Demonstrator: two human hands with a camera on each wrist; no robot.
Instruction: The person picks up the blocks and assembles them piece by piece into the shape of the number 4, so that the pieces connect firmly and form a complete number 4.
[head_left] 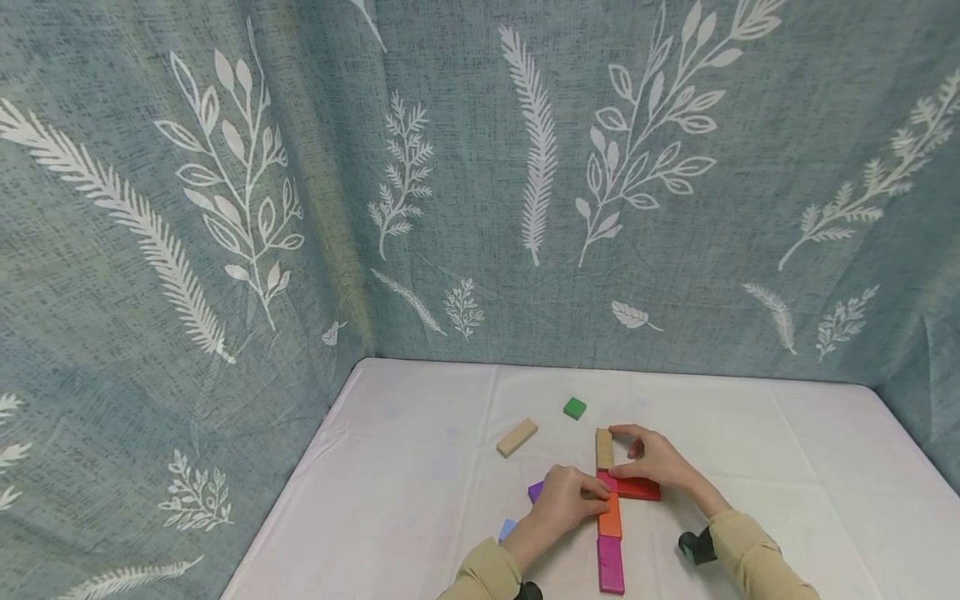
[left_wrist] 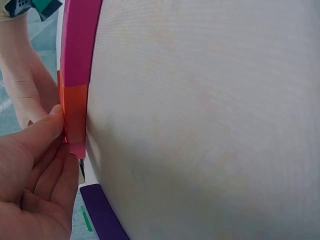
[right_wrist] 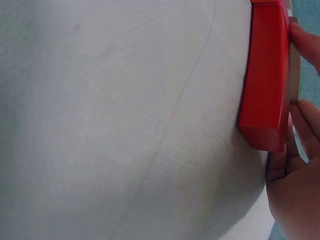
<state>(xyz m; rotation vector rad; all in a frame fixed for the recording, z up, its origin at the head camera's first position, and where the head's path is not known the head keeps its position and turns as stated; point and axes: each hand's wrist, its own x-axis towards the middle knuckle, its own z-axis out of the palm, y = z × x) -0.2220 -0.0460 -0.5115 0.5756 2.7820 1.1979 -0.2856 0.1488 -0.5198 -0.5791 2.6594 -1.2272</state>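
My left hand (head_left: pixel 561 500) bends over the joint of an orange block (head_left: pixel 611 518) and a pink block (head_left: pixel 606 480). In the left wrist view its thumb (left_wrist: pixel 56 114) is against the orange block, with the other fingertips beside the pink one. A plain wooden block (head_left: pixel 604 450) continues the row at the far end. My right hand (head_left: pixel 662 461) holds this wooden block lengthwise, thumb at its near end and index finger at its far end. A red block (right_wrist: pixel 265 75) branches off to the right, below that hand. A magenta block (head_left: pixel 611 564) forms the row's near end.
Left of the row lie a purple block (head_left: pixel 536 492) and a light blue block (head_left: pixel 507 529), each partly covered by the left hand or arm. Farther back are a loose wooden block (head_left: pixel 517 437) and a small green block (head_left: pixel 575 408). A patterned curtain (head_left: pixel 480 183) hangs behind the white table (head_left: pixel 420 467).
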